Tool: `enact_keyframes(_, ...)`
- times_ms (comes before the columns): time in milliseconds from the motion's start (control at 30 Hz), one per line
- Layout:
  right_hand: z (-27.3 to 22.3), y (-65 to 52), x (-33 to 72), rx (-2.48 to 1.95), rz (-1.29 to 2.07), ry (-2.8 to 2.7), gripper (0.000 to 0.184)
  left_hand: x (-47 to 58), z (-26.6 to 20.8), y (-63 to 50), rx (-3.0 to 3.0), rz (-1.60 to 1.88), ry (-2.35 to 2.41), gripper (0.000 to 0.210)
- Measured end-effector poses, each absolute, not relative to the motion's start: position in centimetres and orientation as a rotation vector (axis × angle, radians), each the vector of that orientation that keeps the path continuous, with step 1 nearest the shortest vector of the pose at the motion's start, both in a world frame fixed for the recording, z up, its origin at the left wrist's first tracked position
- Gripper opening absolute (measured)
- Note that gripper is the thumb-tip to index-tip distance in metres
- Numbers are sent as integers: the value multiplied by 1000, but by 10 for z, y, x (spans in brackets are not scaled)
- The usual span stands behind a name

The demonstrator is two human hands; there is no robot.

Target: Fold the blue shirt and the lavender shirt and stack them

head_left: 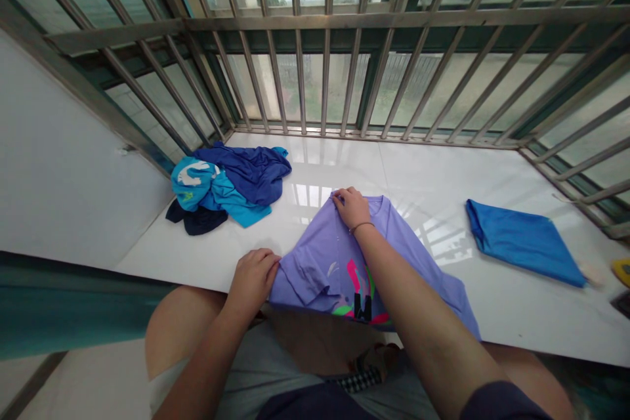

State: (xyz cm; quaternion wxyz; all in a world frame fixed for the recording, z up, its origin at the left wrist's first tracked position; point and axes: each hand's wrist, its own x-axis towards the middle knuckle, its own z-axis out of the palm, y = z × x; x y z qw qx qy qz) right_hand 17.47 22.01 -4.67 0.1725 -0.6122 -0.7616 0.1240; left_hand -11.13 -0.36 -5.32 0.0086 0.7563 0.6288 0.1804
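A purple T-shirt [308, 259] with a pink, green and black print lies spread over the front of the white ledge, its lower part hanging over the edge. One short sleeve is turned inward across the front. My left hand [253, 279] is closed at the shirt's left edge, thumb and fingers pinching the fabric by that sleeve. Farther up, my right hand [352, 208] grips the shoulder fabric beside the neckline, its fingers closed together. My right forearm crosses over the shirt and covers part of the print.
A heap of blue and dark clothes [246, 170] sits at the left of the white tiled ledge [339, 164]. To the right lies a folded blue garment [526, 239]. Metal window bars [325, 79] line the back. A yellow object [622, 271] shows at the right edge.
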Motion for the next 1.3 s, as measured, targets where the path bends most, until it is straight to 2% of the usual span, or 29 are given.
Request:
enact_keyframes(200, -48, 220, 176, -1716, 374, -2181, 33, -89, -39, -26, 2426, 760, 1788, 22)
enact_keyframes(333, -39, 220, 175, -1705, 372, -2172, 34, -61, -39, -50, 2478, 718, 1653, 38)
enact_keyframes(467, -15, 199, 178, -1617, 341, -2226, 34, -41, -48, -58, 2456, 704, 1711, 23)
enact_keyframes(567, -1, 153, 188, -1500, 371, -2343, 23, -38, -53, -55, 2448, 709, 1733, 10)
enact_keyframes(667, 0, 90, 201, -1470, 456, -2456, 16, -41, -52, -54, 2450, 689, 1699, 8)
enact_keyframes(767, -11, 35, 206, -1592, 491, -2502, 24, -44, -51, -54, 2450, 649, 1652, 17)
enact_keyframes(867, -23, 4, 198, -1679, 465, -2475, 28, -44, -52, -54, 2475, 605, 1630, 7)
enact_keyframes(1167, -23, 11, 198, -1605, 733, -2009, 31, -61, -40, -47, 2571, 625, 1510, 9)
enact_keyframes(1300, -26, 15, 212, -1641, 766, -1978, 29, -69, -33, -44, 2571, 476, 1417, 9)
